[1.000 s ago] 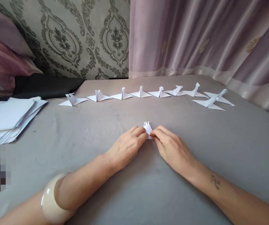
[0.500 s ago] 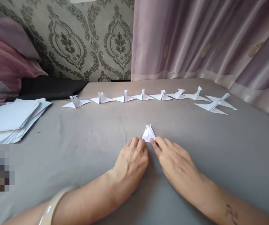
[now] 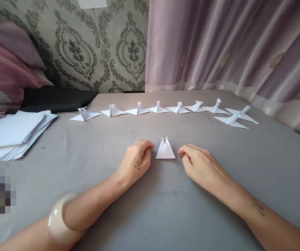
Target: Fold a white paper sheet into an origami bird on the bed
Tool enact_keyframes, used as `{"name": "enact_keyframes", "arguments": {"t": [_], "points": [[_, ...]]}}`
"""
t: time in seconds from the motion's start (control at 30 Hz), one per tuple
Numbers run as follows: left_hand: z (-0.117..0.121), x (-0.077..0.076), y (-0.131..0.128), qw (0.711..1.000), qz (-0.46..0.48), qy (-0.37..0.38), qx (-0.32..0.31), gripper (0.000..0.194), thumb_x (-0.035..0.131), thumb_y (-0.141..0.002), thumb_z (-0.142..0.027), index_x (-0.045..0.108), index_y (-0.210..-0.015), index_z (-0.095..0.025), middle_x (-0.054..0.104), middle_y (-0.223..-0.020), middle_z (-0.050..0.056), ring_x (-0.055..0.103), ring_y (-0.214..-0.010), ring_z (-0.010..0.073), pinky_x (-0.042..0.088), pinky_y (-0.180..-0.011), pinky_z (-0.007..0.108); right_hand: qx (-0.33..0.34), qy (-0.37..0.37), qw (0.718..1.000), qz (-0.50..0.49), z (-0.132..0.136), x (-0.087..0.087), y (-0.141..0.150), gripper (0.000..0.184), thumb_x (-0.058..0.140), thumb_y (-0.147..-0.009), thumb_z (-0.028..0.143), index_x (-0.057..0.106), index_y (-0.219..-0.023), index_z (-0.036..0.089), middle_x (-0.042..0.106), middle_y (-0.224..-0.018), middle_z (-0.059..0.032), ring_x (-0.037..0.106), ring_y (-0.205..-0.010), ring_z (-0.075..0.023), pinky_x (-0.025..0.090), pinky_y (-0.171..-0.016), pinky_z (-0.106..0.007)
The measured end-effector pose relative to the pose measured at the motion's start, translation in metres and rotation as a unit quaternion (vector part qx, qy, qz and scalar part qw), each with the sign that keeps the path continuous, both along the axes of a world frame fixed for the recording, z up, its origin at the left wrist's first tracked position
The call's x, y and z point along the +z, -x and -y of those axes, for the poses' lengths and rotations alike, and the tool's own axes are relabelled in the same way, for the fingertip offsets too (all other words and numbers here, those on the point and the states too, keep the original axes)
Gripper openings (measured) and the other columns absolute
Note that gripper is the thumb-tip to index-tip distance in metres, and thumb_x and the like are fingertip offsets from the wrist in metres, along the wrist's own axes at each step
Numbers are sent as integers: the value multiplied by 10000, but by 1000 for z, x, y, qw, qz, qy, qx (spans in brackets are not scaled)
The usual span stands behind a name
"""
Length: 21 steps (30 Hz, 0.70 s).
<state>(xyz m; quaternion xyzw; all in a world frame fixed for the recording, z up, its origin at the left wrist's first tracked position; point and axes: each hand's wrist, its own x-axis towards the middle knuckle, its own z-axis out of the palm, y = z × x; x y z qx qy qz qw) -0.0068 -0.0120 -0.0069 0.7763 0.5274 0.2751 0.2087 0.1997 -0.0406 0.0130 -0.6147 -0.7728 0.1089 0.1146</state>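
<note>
A small folded white paper piece (image 3: 165, 150) sits on the grey cloth-covered surface, wide at its base, with two thin points sticking up at the top. To its left rests my left hand (image 3: 138, 158), its fingers curled closed and a narrow gap between them and the paper. My right hand (image 3: 199, 162) lies on the other side, also curled closed and just clear of the paper. Nothing shows in either hand. Farther back, several folded paper figures with pointed wings, such as the leftmost one (image 3: 84, 114), form a row across the surface.
A stack of white paper sheets (image 3: 11, 130) lies at the left. Behind it are a black cloth (image 3: 58, 97) and pink fabric (image 3: 8, 62). A patterned wall (image 3: 103, 48) and a mauve curtain (image 3: 204, 45) border the far side. One winged paper figure (image 3: 233, 118) lies far right.
Both hands have let go of the folded paper and moved apart to its sides, slightly farther forward. The paper piece now stands alone with its whole base visible.
</note>
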Motion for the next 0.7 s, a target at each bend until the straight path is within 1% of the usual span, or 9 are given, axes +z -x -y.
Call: {"name": "enact_keyframes", "arguments": {"t": [0.1, 0.17, 0.23, 0.3, 0.37, 0.47, 0.57, 0.63, 0.7], "points": [[-1, 2, -2, 998, 60, 6, -2, 242, 383, -843, -104, 602, -903, -187, 640, -901, 29, 593, -789, 135, 453, -686, 242, -14, -29, 998, -55, -4, 3, -1, 263, 364, -838, 84, 575, -905, 228, 615, -854, 8, 564, -726, -133, 386, -641, -261], [0, 4, -4, 997, 78, 19, -15, 203, 416, -854, -145, 605, -911, -189, 630, -892, 27, 580, -775, 129, 446, -676, 239, 3, -38, 997, -70, -4, 5, 1, 311, 357, -846, 83, 593, -967, 246, 609, -891, 8, 557, -724, -128, 382, -644, -259], [1, 6, -5, 995, 85, 39, -27, 169, 444, -855, -174, 607, -895, -189, 621, -860, 19, 568, -758, 122, 440, -678, 240, 34, -27, 996, -72, -1, 7, 4, 364, 354, -850, 76, 604, -1039, 262, 605, -928, 1, 557, -734, -126, 377, -649, -257], [1, 7, -6, 994, 87, 65, -28, 128, 470, -848, -205, 597, -854, -187, 612, -830, 11, 560, -745, 122, 438, -683, 248, 70, -1, 996, -56, 2, 9, 5, 401, 349, -848, 58, 626, -1041, 274, 598, -924, 1, 551, -726, -120, 366, -645, -254], [1, 7, -6, 992, 84, 93, -17, 95, 508, -829, -255, 570, -816, -185, 600, -803, 6, 552, -722, 126, 437, -667, 259, 101, 24, 994, -24, 6, 11, 5, 411, 353, -844, 44, 654, -985, 285, 578, -873, 5, 531, -695, -110, 342, -621, -248], [1, 8, -5, 991, 75, 113, -15, 146, 561, -787, -327, 530, -801, -186, 577, -779, -1, 524, -680, 129, 430, -624, 266, 140, 40, 989, 24, 12, 11, 3, 401, 380, -843, 44, 659, -967, 304, 524, -799, 8, 495, -682, -110, 288, -578, -243], [3, 10, -5, 993, 73, 89, -24, 74, 531, -763, -237, 510, -818, -193, 555, -791, -7, 507, -683, 126, 414, -597, 253, 154, 44, 986, 47, 17, 10, 0, 412, 386, -849, 44, 622, -1049, 316, 485, -780, 11, 455, -653, -106, 257, -565, -246], [4, 11, -4, 995, 74, 61, -37, 139, 484, -715, -131, 502, -837, -195, 544, -821, -4, 504, -705, 126, 414, -607, 249, 152, 45, 986, 51, 18, 8, -1, 425, 376, -852, 39, 590, -1101, 310, 472, -788, 10, 440, -642, -104, 252, -569, -249], [5, 10, -4, 995, 70, 32, -69, 224, 469, -679, -90, 504, -874, -195, 544, -868, 10, 510, -755, 137, 429, -646, 259, 150, 40, 986, 52, 19, 5, -1, 426, 367, -852, 35, 569, -1125, 293, 468, -813, 3, 449, -670, -109, 251, -574, -253]]}}
